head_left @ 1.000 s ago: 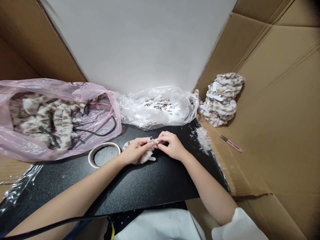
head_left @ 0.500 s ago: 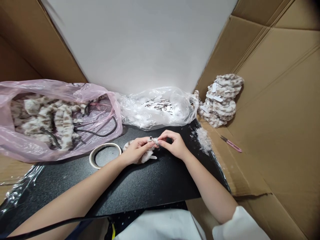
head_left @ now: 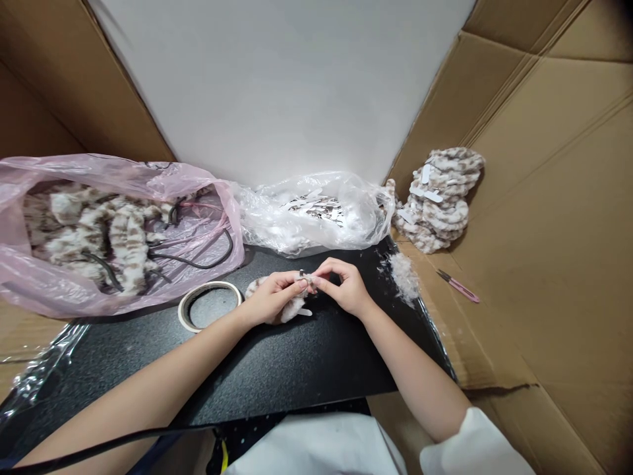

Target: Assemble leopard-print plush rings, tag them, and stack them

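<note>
Over the black tabletop (head_left: pixel 297 376), a brown-and-white furry headband-like piece (head_left: pixel 291 310) is gripped in my left hand (head_left: pixel 274 298). A white strip (head_left: pixel 304 312) sticks out from under it. My right hand (head_left: pixel 345 287) pinches the piece's end, thumb and forefinger meeting the left fingertips there. A small dark tip shows above the left thumb. Just what lies between the fingertips is too small to make out. To the left of my left hand lies a roll of tape (head_left: pixel 186 310), partly behind my forearm.
An open pink bag (head_left: pixel 208 188) holds furry pieces and dark cords at the left. A clear bag (head_left: pixel 267 227) with white strips lies at the back. Furry bands (head_left: pixel 438 211) are stacked at the right, near fluff (head_left: pixel 404 277) and pink thread snips (head_left: pixel 459 287) on cardboard.
Both hands keep nearly the same pose, with fingertips together at the furry piece's end. The whole view has shifted very slightly.
</note>
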`<state>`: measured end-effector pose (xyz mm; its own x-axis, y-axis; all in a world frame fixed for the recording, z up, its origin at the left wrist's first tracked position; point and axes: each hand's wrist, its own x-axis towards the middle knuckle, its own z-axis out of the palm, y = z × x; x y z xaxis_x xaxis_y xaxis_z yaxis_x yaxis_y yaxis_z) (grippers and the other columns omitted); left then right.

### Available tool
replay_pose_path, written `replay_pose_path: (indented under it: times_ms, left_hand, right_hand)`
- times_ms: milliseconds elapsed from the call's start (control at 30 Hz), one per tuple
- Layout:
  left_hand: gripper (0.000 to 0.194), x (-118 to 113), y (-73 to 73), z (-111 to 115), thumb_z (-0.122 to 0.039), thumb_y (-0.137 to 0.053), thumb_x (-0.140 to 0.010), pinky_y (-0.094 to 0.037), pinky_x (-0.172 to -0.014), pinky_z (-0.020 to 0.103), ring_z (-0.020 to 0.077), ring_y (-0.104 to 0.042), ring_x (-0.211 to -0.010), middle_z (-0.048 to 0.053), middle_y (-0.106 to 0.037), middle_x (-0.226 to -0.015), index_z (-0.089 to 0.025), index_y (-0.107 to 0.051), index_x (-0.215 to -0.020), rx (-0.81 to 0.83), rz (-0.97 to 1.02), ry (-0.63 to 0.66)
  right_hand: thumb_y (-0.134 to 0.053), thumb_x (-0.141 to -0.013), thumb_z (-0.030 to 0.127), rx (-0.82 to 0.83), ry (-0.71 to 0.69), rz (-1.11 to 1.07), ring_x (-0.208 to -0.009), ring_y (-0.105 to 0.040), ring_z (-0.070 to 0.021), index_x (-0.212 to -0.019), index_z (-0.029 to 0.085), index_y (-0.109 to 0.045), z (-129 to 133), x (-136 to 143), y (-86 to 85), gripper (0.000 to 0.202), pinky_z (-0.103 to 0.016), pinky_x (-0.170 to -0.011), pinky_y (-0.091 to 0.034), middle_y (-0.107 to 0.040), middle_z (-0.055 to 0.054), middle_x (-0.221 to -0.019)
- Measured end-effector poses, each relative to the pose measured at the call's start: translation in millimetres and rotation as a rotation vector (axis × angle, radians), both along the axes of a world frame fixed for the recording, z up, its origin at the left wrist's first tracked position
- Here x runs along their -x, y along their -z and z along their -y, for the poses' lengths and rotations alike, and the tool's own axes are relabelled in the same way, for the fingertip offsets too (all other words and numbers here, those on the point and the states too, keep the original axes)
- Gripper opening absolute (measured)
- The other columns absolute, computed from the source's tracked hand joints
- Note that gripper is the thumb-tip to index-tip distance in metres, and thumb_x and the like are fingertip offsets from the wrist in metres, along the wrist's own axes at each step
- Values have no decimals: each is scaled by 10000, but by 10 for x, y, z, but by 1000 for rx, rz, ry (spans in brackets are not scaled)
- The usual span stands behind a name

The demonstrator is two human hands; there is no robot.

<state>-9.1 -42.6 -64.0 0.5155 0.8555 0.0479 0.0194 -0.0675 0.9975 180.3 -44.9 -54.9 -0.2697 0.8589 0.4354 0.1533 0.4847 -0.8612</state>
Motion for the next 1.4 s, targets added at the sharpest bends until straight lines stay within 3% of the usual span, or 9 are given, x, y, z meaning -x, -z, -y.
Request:
replay_pose_path:
  times_ms: [367,500,633,733,833,900,1067,1133,1400]
  left_hand:
    - [386,-4,17,5,-504,-604,-805,-348,-518,199,89,-462,-551,23,-624,-684,-131,-699,-786,70,-41,-35]
    - [368,-27,-19,19,-493,-630,-779,-352,-522,202,96,-474,-560,26,-630,-674,-132,-699,-762,87,-26,-63]
    - [365,-32,-33,23,-492,-636,-772,-334,-499,196,89,-452,-541,17,-613,-643,-135,-702,-744,88,-33,-76]
    - [357,-33,-26,15,-492,-649,-764,-343,-499,191,86,-452,-546,12,-610,-642,-140,-701,-730,99,-18,-74]
    - [368,-34,-13,8,-508,-658,-756,-361,-499,193,86,-457,-540,11,-618,-644,-143,-702,-739,121,3,-73]
    - [379,-34,-6,7,-518,-661,-753,-371,-501,197,88,-463,-537,17,-630,-654,-141,-702,-743,128,1,-73]
    - [385,-20,-11,6,-527,-655,-765,-406,-546,203,99,-502,-584,26,-644,-693,-146,-704,-750,78,0,-69]
    - [390,-14,-19,0,-536,-659,-762,-434,-598,211,106,-526,-621,28,-650,-709,-149,-704,-747,55,21,-54]
    - [409,-13,-1,-18,-552,-661,-752,-463,-634,230,119,-555,-653,39,-668,-729,-145,-702,-747,65,21,-32]
  right_hand:
    - [-691,-734,362,158,292,-230,-720,-618,-164,-732,200,-697,-165,-181,6,162,-289,-696,-487,-695,-13,-745]
    - [-590,-778,376,36,702,-111,-715,-601,-179,-742,175,-684,-224,-423,-34,225,-303,-678,-453,-689,-43,-746]
    - [-483,-816,347,-39,1198,376,-751,-571,-226,-579,175,-627,-255,-810,-103,326,-398,-802,-372,-644,-66,-648]
    - [-556,-750,329,18,1335,559,-787,-558,-252,-614,179,-626,-285,-972,-116,214,-435,-844,-325,-649,-63,-677]
    - [-596,-702,255,-131,1294,533,-920,-557,-264,-916,189,-657,-293,-903,-111,232,-442,-897,-319,-683,-72,-932]
    - [-582,-734,234,-247,1186,461,-886,-565,-243,-981,188,-643,-262,-743,-117,258,-433,-901,-346,-674,-69,-923]
    - [-642,-791,258,-318,328,337,-806,-609,-197,-873,214,-682,-88,-241,-120,101,-353,-790,-446,-687,-43,-849]
    - [-681,-787,237,-273,128,322,-816,-623,-187,-848,225,-698,-41,-114,-93,65,-351,-795,-445,-704,-29,-856]
    - [-667,-822,242,-160,56,124,-714,-606,-159,-721,208,-687,-44,-38,-35,108,-316,-717,-459,-682,-18,-735]
